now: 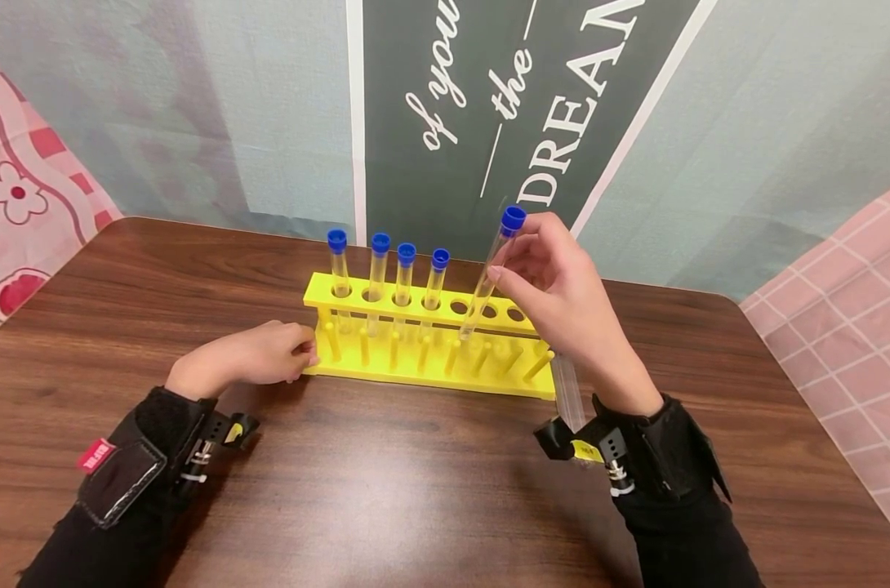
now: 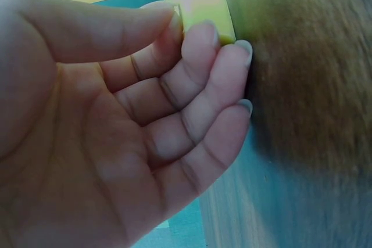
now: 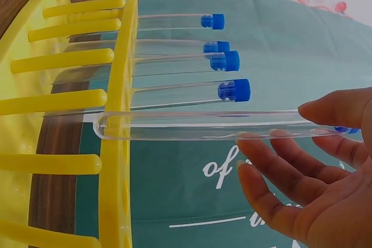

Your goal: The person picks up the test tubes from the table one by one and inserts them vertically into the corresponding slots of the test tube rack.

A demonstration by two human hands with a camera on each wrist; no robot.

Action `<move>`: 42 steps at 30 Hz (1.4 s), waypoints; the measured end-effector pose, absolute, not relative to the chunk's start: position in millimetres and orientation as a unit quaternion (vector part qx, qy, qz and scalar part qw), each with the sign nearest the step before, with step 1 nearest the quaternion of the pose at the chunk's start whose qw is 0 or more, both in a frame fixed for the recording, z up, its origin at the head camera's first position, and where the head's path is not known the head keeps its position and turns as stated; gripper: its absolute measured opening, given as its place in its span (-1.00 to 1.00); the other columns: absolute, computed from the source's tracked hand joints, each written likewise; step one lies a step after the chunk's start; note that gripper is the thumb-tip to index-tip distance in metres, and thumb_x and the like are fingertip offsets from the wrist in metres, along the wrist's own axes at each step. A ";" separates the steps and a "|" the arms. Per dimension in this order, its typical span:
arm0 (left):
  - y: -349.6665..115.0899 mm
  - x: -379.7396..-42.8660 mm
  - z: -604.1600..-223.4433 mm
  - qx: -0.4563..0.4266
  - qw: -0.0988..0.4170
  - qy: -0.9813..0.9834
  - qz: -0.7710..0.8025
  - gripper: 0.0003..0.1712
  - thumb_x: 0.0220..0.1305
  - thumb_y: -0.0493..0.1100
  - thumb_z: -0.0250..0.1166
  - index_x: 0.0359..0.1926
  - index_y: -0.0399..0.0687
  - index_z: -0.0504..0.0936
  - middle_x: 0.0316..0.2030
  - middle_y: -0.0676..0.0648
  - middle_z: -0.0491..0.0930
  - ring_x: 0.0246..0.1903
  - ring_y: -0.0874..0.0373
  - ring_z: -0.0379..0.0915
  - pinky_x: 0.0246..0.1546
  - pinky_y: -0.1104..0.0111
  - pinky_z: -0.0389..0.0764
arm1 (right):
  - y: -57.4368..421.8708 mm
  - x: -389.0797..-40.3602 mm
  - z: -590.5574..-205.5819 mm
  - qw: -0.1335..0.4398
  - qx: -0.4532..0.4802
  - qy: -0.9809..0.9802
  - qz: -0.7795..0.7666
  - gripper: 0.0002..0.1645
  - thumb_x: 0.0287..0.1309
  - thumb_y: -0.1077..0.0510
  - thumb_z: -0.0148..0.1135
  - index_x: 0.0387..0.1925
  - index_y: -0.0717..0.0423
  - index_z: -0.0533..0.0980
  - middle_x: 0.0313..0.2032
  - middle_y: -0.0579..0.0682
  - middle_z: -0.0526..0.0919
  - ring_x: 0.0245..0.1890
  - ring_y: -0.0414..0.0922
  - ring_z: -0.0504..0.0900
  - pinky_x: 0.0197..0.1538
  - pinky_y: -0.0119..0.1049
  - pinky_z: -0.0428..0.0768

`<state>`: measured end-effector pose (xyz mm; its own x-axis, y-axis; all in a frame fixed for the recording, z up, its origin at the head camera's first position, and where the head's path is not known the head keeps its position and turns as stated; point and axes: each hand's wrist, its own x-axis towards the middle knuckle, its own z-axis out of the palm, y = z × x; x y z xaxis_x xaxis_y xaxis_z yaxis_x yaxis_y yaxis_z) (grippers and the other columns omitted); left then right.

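Right hand (image 1: 555, 278): closed in a pinch on capped tube (image 1: 478, 302)
Left hand (image 1: 264, 355): curled onto end of yellow rack (image 1: 408, 374)
Tube: tilted, tip apparently before upper bar (image 1: 417, 309), unslotted
Tube placing: probably aligning; next needs raising above bar, then lowering

bright, soft light in the head view; dimmer, cooler tones at both wrists.
in the head view, the dark tabletop (image 1: 445, 490) throws back a pale, hazy glare near its lower middle, which suggests light from above, and soft shadow lies below the left hand (image 1: 257, 356); the wide lens makes the sides lean outward. in the left wrist view, the palm sits in shade, the yellow rack (image 2: 200, 4) bleaches toward white at the top, the wood at right smears, and a blue cast tints the bottom. in the right wrist view, flat, muted light leaves thin highlights along the clear tube (image 3: 192, 126).
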<state>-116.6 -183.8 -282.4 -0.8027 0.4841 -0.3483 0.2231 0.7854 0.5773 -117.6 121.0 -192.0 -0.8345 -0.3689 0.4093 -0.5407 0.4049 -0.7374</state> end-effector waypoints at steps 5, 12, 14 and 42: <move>-183.3 -116.6 -282.0 0.196 0.242 0.914 0.261 -0.85 0.29 -0.29 0.02 -0.43 -0.22 0.42 -0.65 -0.01 0.36 -0.65 0.18 0.22 -0.56 0.36 0.26 | 120.6 -118.1 -190.1 0.098 0.277 -0.829 0.476 -0.69 0.08 0.40 0.13 -0.14 0.27 0.29 -0.36 0.08 0.54 -0.36 -0.06 0.54 -0.28 -0.38 0.49; -183.1 -116.5 -282.2 0.197 0.237 0.915 0.260 -0.84 0.29 -0.29 0.02 -0.44 -0.21 0.42 -0.66 0.00 0.37 -0.65 0.19 0.22 -0.57 0.36 0.27 | 119.6 -120.0 -187.7 0.107 0.285 -0.821 0.483 -0.67 0.09 0.39 0.12 -0.10 0.28 0.28 -0.36 0.06 0.53 -0.37 -0.10 0.55 -0.26 -0.36 0.50; -183.1 -116.5 -282.1 0.197 0.237 0.915 0.259 -0.84 0.29 -0.29 0.02 -0.44 -0.21 0.42 -0.66 0.00 0.37 -0.65 0.19 0.22 -0.57 0.36 0.27 | 119.1 -120.5 -186.8 0.108 0.284 -0.820 0.485 -0.67 0.09 0.39 0.12 -0.10 0.27 0.28 -0.35 0.06 0.53 -0.36 -0.10 0.55 -0.25 -0.36 0.50; -183.5 -116.4 -282.9 0.196 0.237 0.916 0.257 -0.84 0.30 -0.27 0.02 -0.43 -0.20 0.42 -0.65 -0.01 0.37 -0.65 0.18 0.21 -0.57 0.36 0.26 | 113.4 -127.6 -183.1 0.125 0.292 -0.820 0.477 -0.69 0.08 0.41 0.14 -0.14 0.26 0.29 -0.35 0.08 0.55 -0.34 -0.06 0.56 -0.21 -0.37 0.50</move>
<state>-116.4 -183.5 -282.9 -0.8101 0.4819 -0.3339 0.2374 0.7904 0.5647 -127.6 113.4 -183.1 -0.7979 -0.3601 0.4834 -0.5982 0.3750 -0.7082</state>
